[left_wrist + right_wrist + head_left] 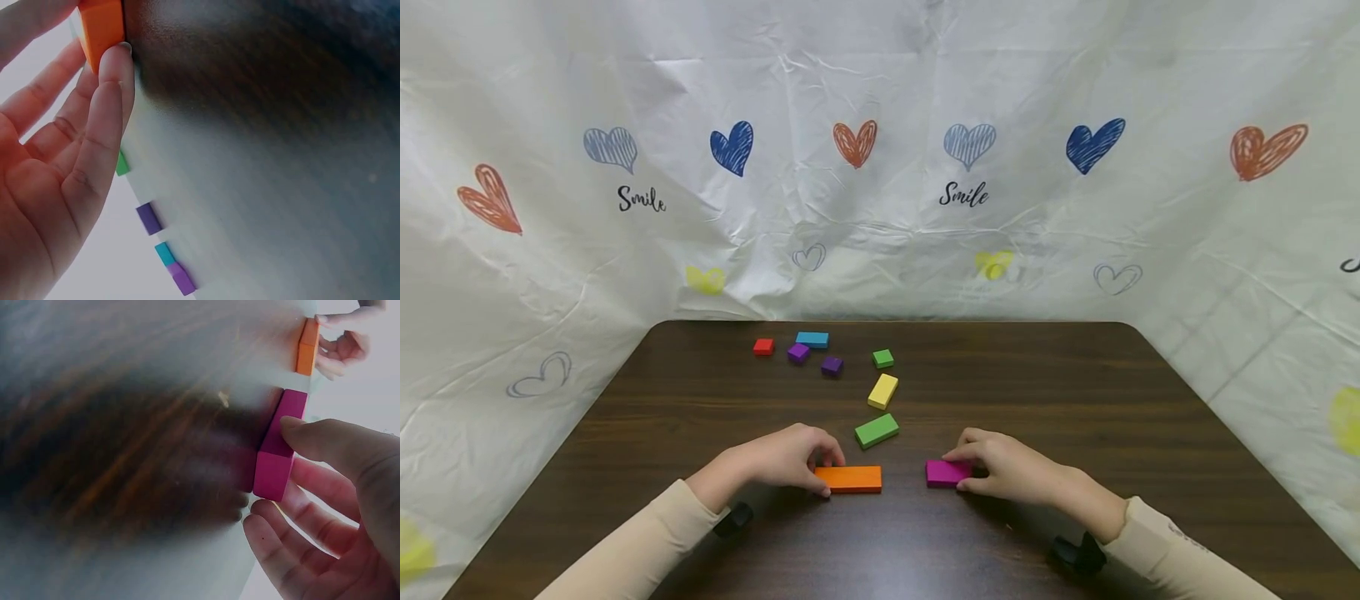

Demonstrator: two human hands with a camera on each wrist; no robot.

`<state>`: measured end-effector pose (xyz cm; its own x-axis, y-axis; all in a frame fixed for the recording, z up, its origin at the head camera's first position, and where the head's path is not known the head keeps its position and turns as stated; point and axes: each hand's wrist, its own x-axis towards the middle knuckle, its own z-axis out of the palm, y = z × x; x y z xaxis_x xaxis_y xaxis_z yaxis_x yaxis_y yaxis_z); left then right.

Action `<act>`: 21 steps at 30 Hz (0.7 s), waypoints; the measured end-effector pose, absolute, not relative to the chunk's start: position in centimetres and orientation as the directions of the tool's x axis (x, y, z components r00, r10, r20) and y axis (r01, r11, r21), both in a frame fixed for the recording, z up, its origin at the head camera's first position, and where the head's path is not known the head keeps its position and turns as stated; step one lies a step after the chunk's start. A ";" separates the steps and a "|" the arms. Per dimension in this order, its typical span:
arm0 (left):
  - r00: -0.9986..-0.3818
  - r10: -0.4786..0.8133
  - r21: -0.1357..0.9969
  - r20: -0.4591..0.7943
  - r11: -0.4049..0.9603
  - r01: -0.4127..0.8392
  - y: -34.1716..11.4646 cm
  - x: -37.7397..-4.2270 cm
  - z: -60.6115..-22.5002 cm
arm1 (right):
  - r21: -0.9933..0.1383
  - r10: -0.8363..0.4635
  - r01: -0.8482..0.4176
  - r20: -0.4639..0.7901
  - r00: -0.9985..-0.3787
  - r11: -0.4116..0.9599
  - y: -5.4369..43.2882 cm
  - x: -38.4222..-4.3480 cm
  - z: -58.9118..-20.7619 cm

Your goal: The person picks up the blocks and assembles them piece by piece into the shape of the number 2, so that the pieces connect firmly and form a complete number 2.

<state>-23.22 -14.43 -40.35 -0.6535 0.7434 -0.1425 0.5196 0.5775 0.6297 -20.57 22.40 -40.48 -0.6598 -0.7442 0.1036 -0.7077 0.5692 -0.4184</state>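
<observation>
My left hand (784, 457) holds the left end of an orange block (854, 479) lying flat on the table, thumb on the near side and fingers on the far side. Across a gap to the right, my right hand (1011, 468) pinches the right end of a magenta block (946, 473). In the right wrist view the thumb presses one long side of this magenta block (273, 474), which rests on the tabletop. The two blocks stand apart, roughly in line. Just beyond the orange one lies a green block (877, 431), set at a slant.
Farther back on the dark wooden table (1037, 375) are a yellow block (883, 391), a small green block (883, 358), two purple blocks, one darker (832, 367), a blue block (812, 339) and a red block (763, 347). A white printed sheet (895, 83) hangs behind.
</observation>
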 end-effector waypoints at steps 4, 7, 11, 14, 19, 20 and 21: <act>-0.650 0.748 0.617 -0.133 0.576 0.537 -14.4 -23.2 -40.4 | -0.411 -0.743 -0.713 0.116 -0.659 0.568 22.2 -20.5 -40.6; -0.649 0.750 0.607 -0.128 0.577 0.546 -14.4 -23.3 -40.5 | -0.406 -0.746 -0.719 0.124 -0.654 0.563 22.0 -20.5 -40.7; -0.650 0.750 0.601 -0.121 0.576 0.554 -14.4 -23.3 -40.6 | -0.406 -0.749 -0.725 0.133 -0.649 0.556 21.9 -20.5 -40.8; -0.647 0.754 0.599 -0.115 0.572 0.560 -14.3 -23.3 -40.7 | -0.410 -0.749 -0.725 0.135 -0.648 0.553 21.8 -20.4 -40.8; -0.646 0.756 0.590 -0.107 0.571 0.571 -14.2 -23.3 -40.7 | -0.420 -0.743 -0.711 0.119 -0.659 0.564 21.7 -20.4 -40.8; -0.647 0.755 0.587 -0.106 0.573 0.572 -14.2 -23.3 -40.7 | -0.421 -0.741 -0.708 0.116 -0.662 0.567 21.7 -20.4 -40.9; -0.648 0.754 0.585 -0.106 0.574 0.573 -14.1 -23.3 -40.6 | -0.425 -0.738 -0.703 0.111 -0.666 0.570 21.6 -20.4 -40.9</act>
<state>-23.34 -14.13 -40.65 -0.6478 0.7544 -0.1058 0.5730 0.5740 0.5849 -20.44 21.63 -40.91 -0.6656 -0.7380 0.1112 -0.7030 0.5700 -0.4253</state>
